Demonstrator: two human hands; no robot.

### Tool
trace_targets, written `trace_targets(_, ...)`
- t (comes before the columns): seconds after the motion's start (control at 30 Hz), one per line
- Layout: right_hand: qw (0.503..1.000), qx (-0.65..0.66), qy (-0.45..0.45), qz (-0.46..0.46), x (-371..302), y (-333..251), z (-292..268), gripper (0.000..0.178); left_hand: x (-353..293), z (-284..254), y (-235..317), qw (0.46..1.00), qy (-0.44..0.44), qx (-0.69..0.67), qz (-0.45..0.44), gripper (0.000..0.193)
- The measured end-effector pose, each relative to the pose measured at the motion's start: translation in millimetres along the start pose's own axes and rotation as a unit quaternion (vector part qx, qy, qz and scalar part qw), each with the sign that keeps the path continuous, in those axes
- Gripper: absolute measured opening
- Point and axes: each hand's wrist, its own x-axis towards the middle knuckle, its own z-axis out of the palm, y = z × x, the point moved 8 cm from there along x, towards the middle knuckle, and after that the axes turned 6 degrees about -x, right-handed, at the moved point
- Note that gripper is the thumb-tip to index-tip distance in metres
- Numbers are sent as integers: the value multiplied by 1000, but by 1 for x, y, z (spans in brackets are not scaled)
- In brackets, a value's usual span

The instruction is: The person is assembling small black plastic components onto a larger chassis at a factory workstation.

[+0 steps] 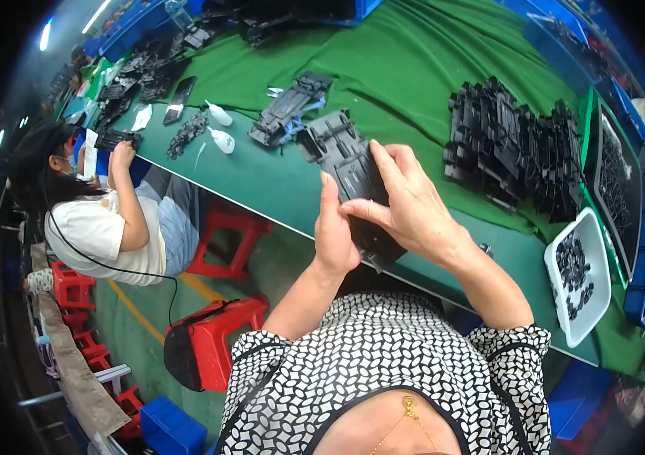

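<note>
Gripping the black moulded plastic frame (344, 161) by its long sides, the left hand (335, 239) and right hand (423, 211) hold it tilted over the near edge of the green table (262, 178); a loosened thumb could drop it, or uneven pressure could crack projecting tabs; it appears oblong, ribbed and slotted, partly covered by the hands.

Red stools (212, 345) stand on a green floor (127, 337) marked with yellow lines (136, 312), beside a long green tabletop (262, 186); bright tube lights (96, 16) shine overhead.
</note>
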Motion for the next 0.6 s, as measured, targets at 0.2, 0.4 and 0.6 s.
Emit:
trace_targets(0.2, 992, 77, 95, -25, -16, 21, -49, 39, 6, 10, 4, 999, -19, -43, -23, 80)
trace_targets(0.4, 973, 96, 39, 205, -102, 96, -68, 20, 19, -5, 5, 1000, -5, 12, 20, 81)
trace_targets(0.6, 958, 20, 91, 270, -163, 127, -93, 12, 12, -33, 23, 994, -71, -75, 35, 80)
